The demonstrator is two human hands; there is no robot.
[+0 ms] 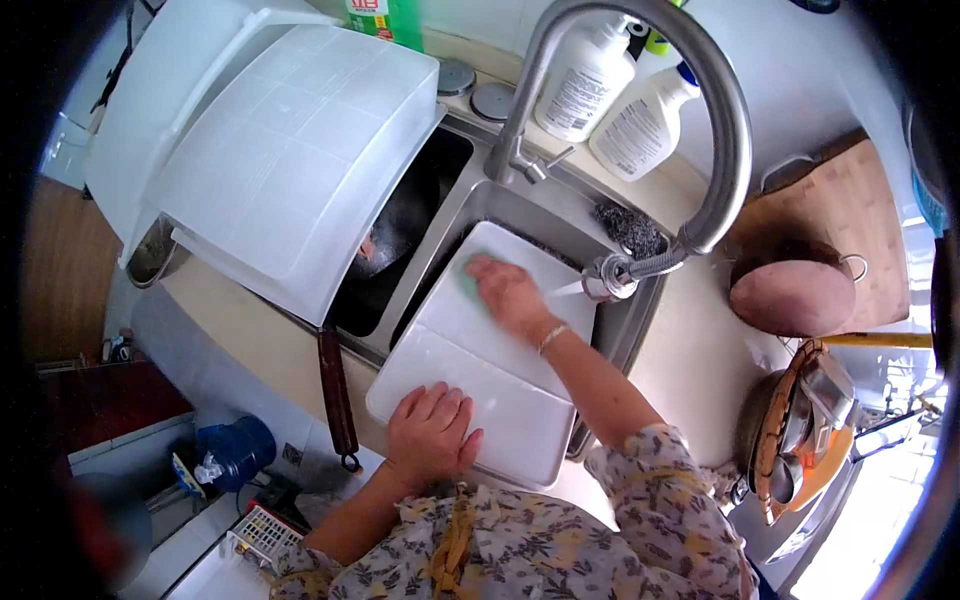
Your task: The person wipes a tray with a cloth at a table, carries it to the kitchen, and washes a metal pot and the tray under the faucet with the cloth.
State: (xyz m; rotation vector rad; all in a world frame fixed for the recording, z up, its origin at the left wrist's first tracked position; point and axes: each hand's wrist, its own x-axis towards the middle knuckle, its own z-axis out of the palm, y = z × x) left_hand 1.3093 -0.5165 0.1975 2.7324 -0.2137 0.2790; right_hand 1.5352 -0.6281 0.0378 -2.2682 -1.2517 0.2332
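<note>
A white plastic panel (pixel 475 340), shaped like a shallow lid with a crease across it, lies tilted over the sink basin (pixel 560 228) and its front edge. My right hand (pixel 510 298) presses a pale green scouring pad (pixel 467 280) against its upper part; the fingers partly hide the pad. On the panel's near left edge rests my left hand (pixel 433 430), fingers laid on the surface and thumb apart. From the faucet head (pixel 610 278), a thin stream of water runs beside my right wrist.
A large translucent white bin (pixel 290 150) leans over the left basin, where a dark pan with a brown handle (pixel 337 400) sits. Two white bottles (pixel 585 85) and a steel wool scrubber (pixel 630 230) are behind the sink. At right stand a round pot (pixel 793 298) and a cutting board (pixel 850 220).
</note>
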